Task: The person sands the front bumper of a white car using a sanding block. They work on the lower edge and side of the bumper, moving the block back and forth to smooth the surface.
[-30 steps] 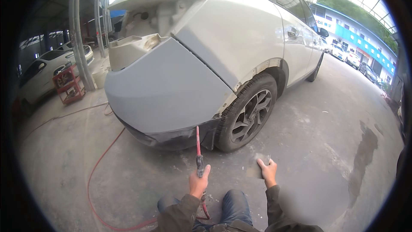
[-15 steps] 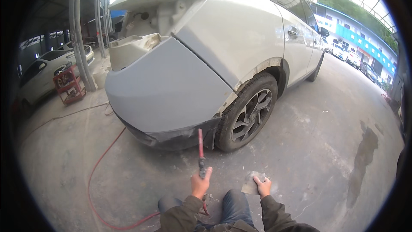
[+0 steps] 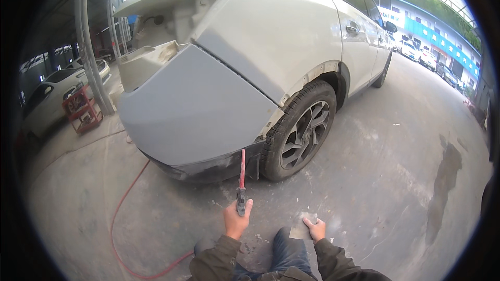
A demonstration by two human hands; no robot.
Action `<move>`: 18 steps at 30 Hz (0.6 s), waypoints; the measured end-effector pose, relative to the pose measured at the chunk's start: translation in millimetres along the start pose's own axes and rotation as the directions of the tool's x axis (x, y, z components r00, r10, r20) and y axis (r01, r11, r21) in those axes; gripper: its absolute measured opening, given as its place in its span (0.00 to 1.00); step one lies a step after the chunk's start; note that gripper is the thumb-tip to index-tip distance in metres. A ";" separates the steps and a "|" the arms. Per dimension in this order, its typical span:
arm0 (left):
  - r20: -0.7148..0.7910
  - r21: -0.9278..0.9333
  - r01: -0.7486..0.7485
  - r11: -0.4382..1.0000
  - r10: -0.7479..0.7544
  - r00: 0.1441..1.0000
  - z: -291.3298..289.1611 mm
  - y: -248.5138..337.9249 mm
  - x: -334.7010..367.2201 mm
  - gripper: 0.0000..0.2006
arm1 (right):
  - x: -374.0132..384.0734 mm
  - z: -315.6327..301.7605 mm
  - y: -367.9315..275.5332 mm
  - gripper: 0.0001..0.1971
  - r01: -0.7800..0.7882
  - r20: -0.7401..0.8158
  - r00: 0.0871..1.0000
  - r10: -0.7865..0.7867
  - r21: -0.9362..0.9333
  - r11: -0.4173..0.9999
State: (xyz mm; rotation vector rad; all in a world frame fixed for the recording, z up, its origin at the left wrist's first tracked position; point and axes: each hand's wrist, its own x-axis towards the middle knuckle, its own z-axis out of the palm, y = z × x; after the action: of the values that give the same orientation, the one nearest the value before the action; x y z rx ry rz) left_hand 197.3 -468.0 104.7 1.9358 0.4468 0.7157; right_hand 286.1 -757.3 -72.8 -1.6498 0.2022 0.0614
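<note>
My left hand (image 3: 236, 220) is wrapped round an air blow gun (image 3: 241, 184) with a dark body and a long red nozzle pointing up and forward. The nozzle tip appears in front of the black lower edge of the bumper (image 3: 192, 109), which is coated in grey; I cannot tell whether it touches. In my right hand (image 3: 316, 229) a greyish-beige flat sheet, like sandpaper (image 3: 300, 228), is pinched between thumb and fingers. That hand is above the floor, beside my knee, apart from the car (image 3: 291, 26).
The rear wheel (image 3: 307, 132) stands right of the bumper. A red hose (image 3: 115, 213) curves over the floor on the left. Farther left are a metal post (image 3: 88, 47), a red cart (image 3: 82, 108) and a white car (image 3: 44, 96). A dark wet patch (image 3: 444, 187) marks the floor at right.
My left hand and the blow gun have shifted slightly left and up. The right hand with the sheet moved slightly left. The view has also shifted a little.
</note>
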 end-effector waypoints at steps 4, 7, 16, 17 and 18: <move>-0.019 0.021 -0.072 0.997 0.073 0.997 7.0 7.1 -2.6 0.19 | -2.8 -0.7 12.6 0.14 -0.025 0.016 1.000 0.024 0.080 0.997; -0.071 -0.024 -0.068 0.997 0.066 0.995 8.5 -6.0 7.1 0.18 | 0.0 -7.6 25.3 0.14 -0.037 0.010 0.999 0.036 0.073 0.997; -0.201 -0.006 -0.096 0.995 0.093 0.975 3.9 -7.2 20.8 0.15 | 12.5 -13.6 44.3 0.14 -0.017 -0.002 1.000 0.017 0.036 0.999; -0.150 0.017 -0.098 0.995 0.099 0.984 5.1 -4.8 19.2 0.15 | 13.0 -13.8 46.5 0.15 -0.028 -0.015 1.000 0.028 -0.017 0.999; -0.098 0.040 -0.100 0.994 0.104 0.990 5.4 0.7 15.0 0.15 | 12.5 -14.4 49.1 0.15 -0.040 -0.030 0.999 0.038 -0.069 0.997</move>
State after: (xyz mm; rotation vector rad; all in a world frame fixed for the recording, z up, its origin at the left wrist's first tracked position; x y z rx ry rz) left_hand 212.1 -463.2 107.8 1.9725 0.4263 0.8793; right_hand 288.9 -776.6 -121.7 -1.7172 0.2568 0.0754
